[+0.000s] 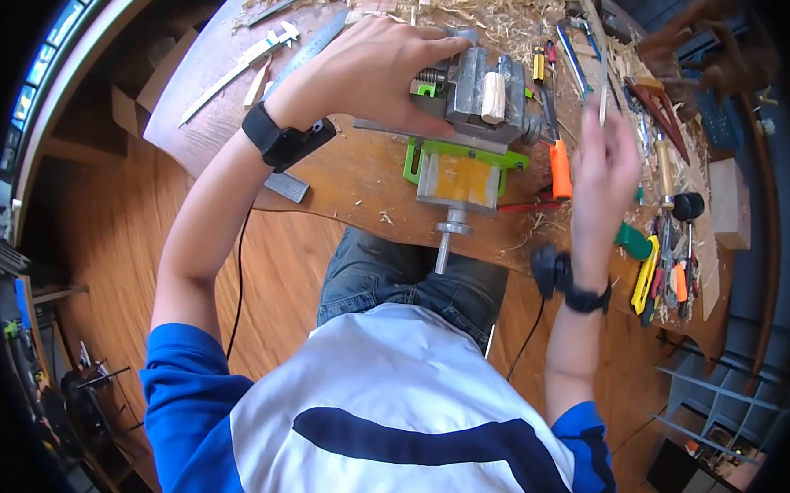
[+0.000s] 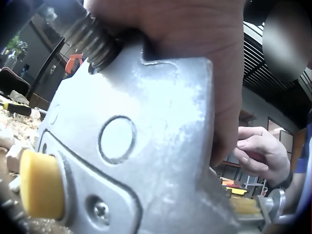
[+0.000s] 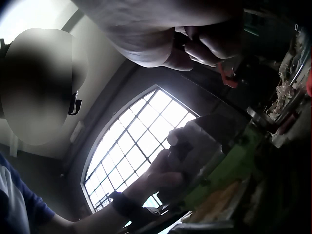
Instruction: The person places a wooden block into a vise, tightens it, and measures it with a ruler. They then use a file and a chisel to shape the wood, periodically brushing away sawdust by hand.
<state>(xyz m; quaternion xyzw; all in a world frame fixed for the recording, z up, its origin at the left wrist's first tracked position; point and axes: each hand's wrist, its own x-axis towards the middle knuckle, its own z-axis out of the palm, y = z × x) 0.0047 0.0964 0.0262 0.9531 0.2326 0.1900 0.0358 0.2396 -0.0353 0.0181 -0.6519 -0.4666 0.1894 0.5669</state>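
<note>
My left hand (image 1: 378, 71) spans the left side of a grey metal bench vise (image 1: 469, 89) with a green base, thumb at the near side and fingers at the far side. A short pale piece of wood (image 1: 492, 98) stands between the vise jaws. In the left wrist view the vise's metal body (image 2: 161, 136) fills the foreground beneath that hand. My right hand (image 1: 605, 162), raised to the right of the vise, pinches a long thin strip (image 1: 604, 79) that points away from me. Its exact kind I cannot tell. In the right wrist view the fingers (image 3: 204, 48) are curled.
Wood shavings (image 1: 526, 7) cover the far bench. Calipers (image 1: 242, 70) and a steel ruler (image 1: 316, 43) lie left. An orange-handled tool (image 1: 559, 169) lies beside the vise; a yellow utility knife (image 1: 646, 275) and several other tools lie right. The vise handle (image 1: 444, 249) juts towards my lap.
</note>
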